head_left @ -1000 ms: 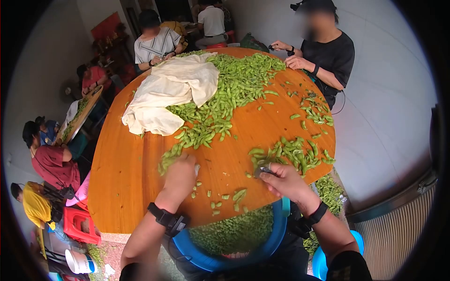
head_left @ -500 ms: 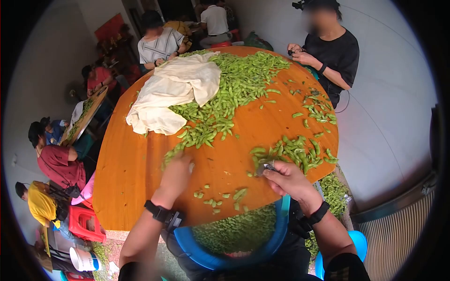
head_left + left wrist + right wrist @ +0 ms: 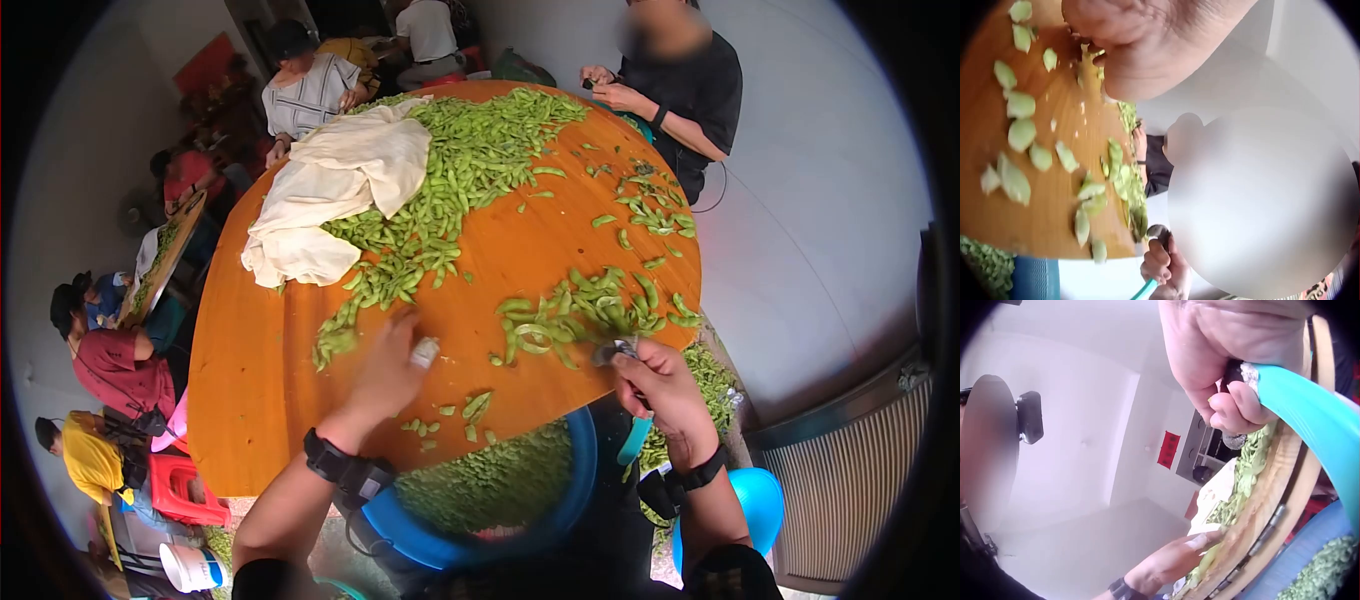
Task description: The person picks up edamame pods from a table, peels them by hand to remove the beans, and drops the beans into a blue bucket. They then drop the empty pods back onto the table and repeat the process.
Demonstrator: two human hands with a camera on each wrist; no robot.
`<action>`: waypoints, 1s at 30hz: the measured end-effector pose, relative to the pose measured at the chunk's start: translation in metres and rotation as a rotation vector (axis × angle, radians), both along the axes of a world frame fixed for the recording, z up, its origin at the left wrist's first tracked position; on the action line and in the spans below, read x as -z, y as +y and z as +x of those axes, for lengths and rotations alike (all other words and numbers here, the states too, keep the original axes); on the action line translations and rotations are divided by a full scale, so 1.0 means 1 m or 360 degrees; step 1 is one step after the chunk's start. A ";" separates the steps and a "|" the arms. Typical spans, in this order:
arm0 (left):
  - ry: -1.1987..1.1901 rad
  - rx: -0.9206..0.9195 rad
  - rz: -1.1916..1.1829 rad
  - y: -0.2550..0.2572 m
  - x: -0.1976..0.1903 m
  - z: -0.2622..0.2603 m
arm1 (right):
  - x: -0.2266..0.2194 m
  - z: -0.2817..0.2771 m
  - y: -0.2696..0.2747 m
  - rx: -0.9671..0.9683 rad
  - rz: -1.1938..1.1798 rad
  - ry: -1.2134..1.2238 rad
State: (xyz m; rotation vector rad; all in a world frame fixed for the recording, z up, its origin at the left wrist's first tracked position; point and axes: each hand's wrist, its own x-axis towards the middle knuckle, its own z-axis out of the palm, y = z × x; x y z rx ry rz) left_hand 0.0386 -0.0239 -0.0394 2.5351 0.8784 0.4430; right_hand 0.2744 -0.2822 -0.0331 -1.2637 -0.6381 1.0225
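In the head view my left hand [image 3: 385, 370] is low over the wooden table [image 3: 250, 400], just right of a trail of green soybean pods [image 3: 335, 335]. A white wrap [image 3: 425, 352] covers one of its digits. Motion blur there means I cannot tell whether its fingers hold a pod. My right hand [image 3: 665, 385] grips a tool with a teal handle [image 3: 1310, 419] and a metal end [image 3: 612, 350]. That metal end is beside a smaller heap of pods [image 3: 590, 300] at the table's right. Loose shelled beans [image 3: 1021, 134] lie near the front edge.
A blue tub [image 3: 585, 450] full of shelled beans stands below the front edge. Cream cloth [image 3: 340, 185] covers part of the large pod pile [image 3: 490, 150]. Two people sit across the table. A red stool [image 3: 185, 490], a white bucket [image 3: 190, 568] and a blue basin [image 3: 750, 510] stand around.
My right hand has moved rightward along the pods with the tool, uncovering a pale ring-like pod. My left hand has shifted right, off the pod trail. The head view has moved slightly.
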 end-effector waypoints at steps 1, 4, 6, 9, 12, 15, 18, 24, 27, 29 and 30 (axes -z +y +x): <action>0.0119 0.0092 -0.0143 -0.015 0.003 0.014 | 0.007 0.004 -0.011 0.0077 -0.0021 -0.0034; 0.0112 0.0159 -0.0204 -0.034 0.012 0.050 | 0.019 0.011 -0.029 0.0128 0.0034 0.0055; 0.0121 0.0195 -0.0175 -0.041 0.014 0.075 | 0.026 0.013 -0.041 0.0194 -0.0002 0.0102; 0.0200 0.0219 -0.0109 -0.062 0.009 0.114 | 0.036 0.017 -0.059 0.0327 0.0032 0.0107; 0.0211 0.0321 0.0013 -0.093 0.016 0.154 | 0.031 0.016 -0.072 0.0454 0.0013 0.0160; 0.0031 0.0578 -0.0064 -0.149 -0.007 0.186 | 0.053 0.015 -0.092 0.0530 -0.0074 0.0126; -0.0377 0.0846 -0.0070 -0.222 0.014 0.208 | 0.084 0.006 -0.118 0.0580 -0.0411 0.0032; -0.0510 0.1448 -0.0286 -0.237 -0.030 0.121 | 0.151 -0.025 -0.171 0.0482 -0.0439 -0.0215; -0.0351 0.0811 0.0212 -0.188 -0.046 0.066 | 0.124 -0.036 -0.137 0.0537 -0.0899 -0.0367; -0.0125 0.0267 0.0616 -0.155 -0.047 0.040 | 0.131 -0.041 -0.134 0.0494 -0.0875 -0.0329; -0.0044 0.0091 0.0700 -0.139 -0.038 0.030 | 0.134 -0.044 -0.130 0.0477 -0.0866 -0.0368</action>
